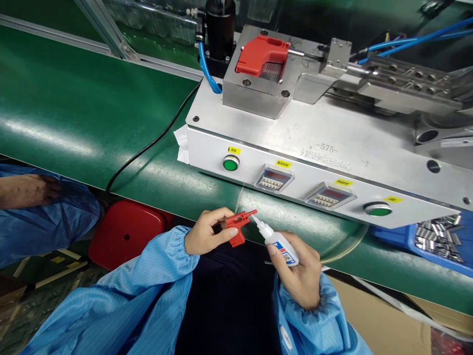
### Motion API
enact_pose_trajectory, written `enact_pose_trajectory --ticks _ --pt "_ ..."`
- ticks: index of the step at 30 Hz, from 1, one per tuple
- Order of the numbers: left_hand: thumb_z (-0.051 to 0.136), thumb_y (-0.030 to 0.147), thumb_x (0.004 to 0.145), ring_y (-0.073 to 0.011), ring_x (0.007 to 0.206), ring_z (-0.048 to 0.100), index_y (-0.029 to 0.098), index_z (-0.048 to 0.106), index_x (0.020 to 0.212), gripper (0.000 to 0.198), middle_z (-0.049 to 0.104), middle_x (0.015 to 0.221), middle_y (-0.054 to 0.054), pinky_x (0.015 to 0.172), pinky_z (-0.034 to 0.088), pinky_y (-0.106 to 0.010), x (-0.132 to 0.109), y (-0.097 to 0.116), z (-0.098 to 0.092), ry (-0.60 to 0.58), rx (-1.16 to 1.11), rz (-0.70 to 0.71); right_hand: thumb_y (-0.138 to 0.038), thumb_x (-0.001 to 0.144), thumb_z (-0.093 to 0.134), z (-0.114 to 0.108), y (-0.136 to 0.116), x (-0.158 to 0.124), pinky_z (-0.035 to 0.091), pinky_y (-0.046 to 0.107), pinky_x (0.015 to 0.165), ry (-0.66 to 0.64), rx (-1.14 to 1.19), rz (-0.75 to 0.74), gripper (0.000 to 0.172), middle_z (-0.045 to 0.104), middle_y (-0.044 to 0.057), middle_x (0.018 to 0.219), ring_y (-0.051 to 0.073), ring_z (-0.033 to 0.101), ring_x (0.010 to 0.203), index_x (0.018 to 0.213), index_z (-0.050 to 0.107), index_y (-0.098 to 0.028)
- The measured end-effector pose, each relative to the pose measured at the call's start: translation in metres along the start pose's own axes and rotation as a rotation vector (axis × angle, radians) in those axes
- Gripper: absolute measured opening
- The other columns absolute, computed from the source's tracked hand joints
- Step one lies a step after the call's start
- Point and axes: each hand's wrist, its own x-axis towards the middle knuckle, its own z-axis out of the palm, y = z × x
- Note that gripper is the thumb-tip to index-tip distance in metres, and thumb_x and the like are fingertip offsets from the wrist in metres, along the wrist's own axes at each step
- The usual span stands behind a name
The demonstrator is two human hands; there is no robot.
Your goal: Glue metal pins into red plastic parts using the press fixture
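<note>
Between thumb and fingers, my left hand (210, 232) grips a small red plastic part (236, 230) shaped like a pistol grip with a thin arm. My right hand (303, 268) is wrapped around a white glue bottle (283, 246) with a blue and red label. The bottle tilts so its narrow nozzle points up and left, close to the end of the red part's arm; whether they touch I cannot tell. Both hands are in front of the bench's edge. A larger red plastic housing (254, 58) lies in the metal fixture (254, 96) on the machine.
The machine's front panel (244, 170) carries green buttons (231, 162) and two counters. A blue bin (402, 241) of metal cylinders (439, 236) is at the right. A black cable (155, 140) crosses the green bench (66, 113). A red stool (125, 236) and another person's arm (25, 191) are at left.
</note>
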Motion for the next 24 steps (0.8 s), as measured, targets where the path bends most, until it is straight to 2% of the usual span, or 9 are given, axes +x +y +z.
enact_pose_trajectory --ticks 9,16,24 --pt "0.071 0.041 0.097 -0.0101 0.052 0.052 0.016 0.070 0.096 0.025 0.060 0.062 0.003 0.052 0.042 -0.020 -0.0002 -0.0004 -0.0015 -0.004 0.028 0.002 -0.034 0.101 0.064 0.0006 -0.0025 0.0009 0.047 0.028 0.053 0.001 -0.032 0.020 0.017 0.064 0.002 0.071 0.015 0.056 0.054 0.096 0.070 -0.019" --pt "0.071 0.039 0.098 -0.0102 0.052 0.055 0.016 0.070 0.097 0.024 0.063 0.063 0.003 0.052 0.044 -0.020 -0.0001 -0.0001 -0.0008 -0.006 0.007 0.019 -0.027 0.099 0.067 -0.0030 -0.0057 0.0014 0.045 0.026 0.051 0.049 0.001 -0.019 0.008 0.063 0.000 0.070 0.014 0.053 0.051 0.095 0.070 -0.020" --pt "0.069 0.047 0.098 -0.0111 0.052 0.055 0.015 0.071 0.096 0.032 0.062 0.062 0.002 0.052 0.044 -0.021 0.0000 0.0004 -0.0015 -0.008 0.042 -0.014 -0.037 0.101 0.065 -0.0016 -0.0035 -0.0023 0.046 0.028 0.050 0.025 -0.044 0.040 0.020 0.062 0.002 0.067 0.015 0.053 0.051 0.094 0.072 -0.019"
